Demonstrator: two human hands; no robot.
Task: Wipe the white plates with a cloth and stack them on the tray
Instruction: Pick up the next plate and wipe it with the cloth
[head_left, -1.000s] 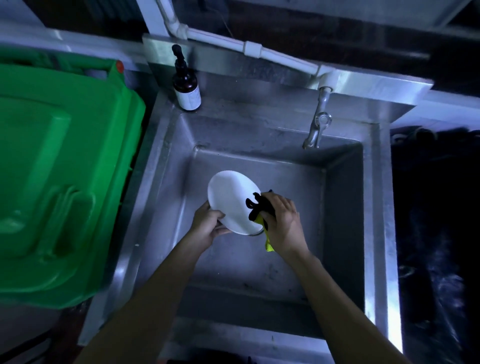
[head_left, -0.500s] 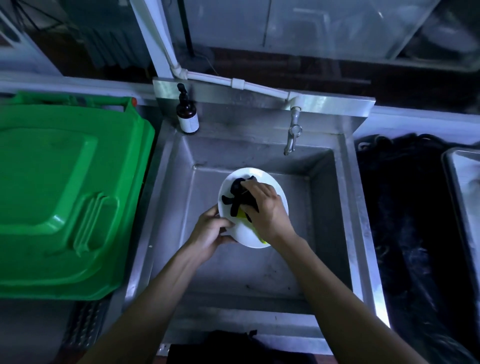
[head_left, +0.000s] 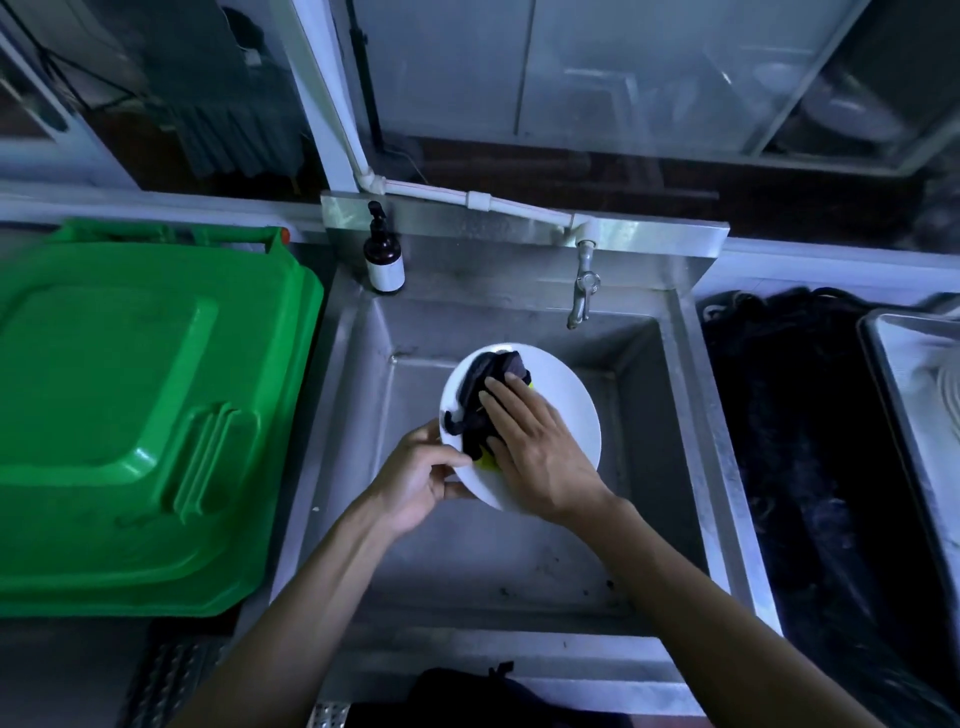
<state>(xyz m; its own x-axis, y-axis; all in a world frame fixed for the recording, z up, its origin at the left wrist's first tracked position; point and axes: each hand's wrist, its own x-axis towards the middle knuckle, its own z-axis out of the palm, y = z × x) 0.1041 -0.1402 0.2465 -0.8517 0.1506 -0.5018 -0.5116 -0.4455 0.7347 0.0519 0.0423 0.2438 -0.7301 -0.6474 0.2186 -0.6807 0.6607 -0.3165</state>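
Plate (head_left: 563, 400), white and round, is held tilted above the basin of the steel sink (head_left: 691, 395), below the tap (head_left: 582, 291). Its lower left rim is pinched by the curled fingers and thumb of the left hand (head_left: 415, 475). The right hand (head_left: 530, 447) is laid flat on the plate's face, fingers extended and pressed onto a dark cloth (head_left: 480, 400) with a yellow-green patch, which is bunched on the upper left of the face. The wiping step is judged to be in hand, with the right part of the face not yet covered. Next, the cloth would need to be swept across that part, then the plate carried to the metal tray (head_left: 883, 374) at the far right, where something pale, too blurred to identify, already lies.
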